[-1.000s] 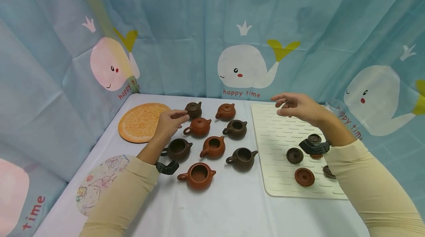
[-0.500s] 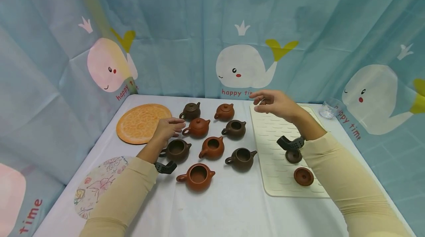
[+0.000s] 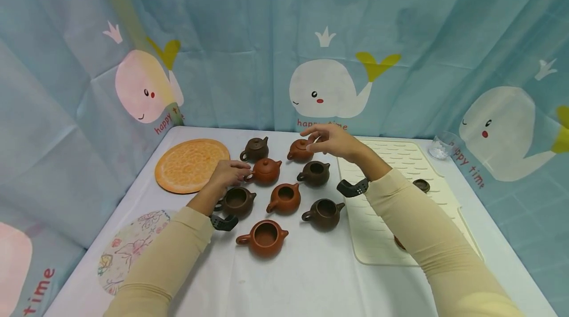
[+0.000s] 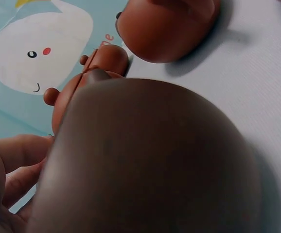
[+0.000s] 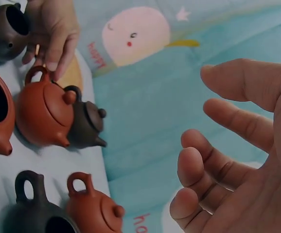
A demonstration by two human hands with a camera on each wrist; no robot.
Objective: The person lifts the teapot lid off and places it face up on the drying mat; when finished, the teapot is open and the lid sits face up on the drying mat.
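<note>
My left hand [image 3: 225, 176] is at the handle of a lidded reddish-brown teapot [image 3: 266, 172]. In the right wrist view its fingertips lie right beside that handle; whether they pinch it I cannot tell. My right hand [image 3: 333, 140] hovers with relaxed, spread fingers, overlapping another lidded red teapot [image 3: 299, 150] in the head view, and holds nothing. A lidded dark-brown teapot [image 3: 255, 148] stands behind the left hand. Close by is a lidless dark teapot [image 3: 237, 201], which fills much of the left wrist view. Another lidless dark teapot [image 3: 314, 173] sits below the right hand.
Nearer the front stand lidless teapots, one red teapot [image 3: 284, 198], one dark teapot [image 3: 325, 213] and a second red teapot [image 3: 265, 238]. A cream mat [image 3: 378, 243] at right bears a dark lid [image 3: 421, 185]. A glass [image 3: 442, 146] stands behind it; an orange round mat [image 3: 192, 166] lies left.
My right hand has swept left from over the cream mat to the rear red teapot. My left hand has lowered slightly and shifted right to the lidded red teapot's handle.
</note>
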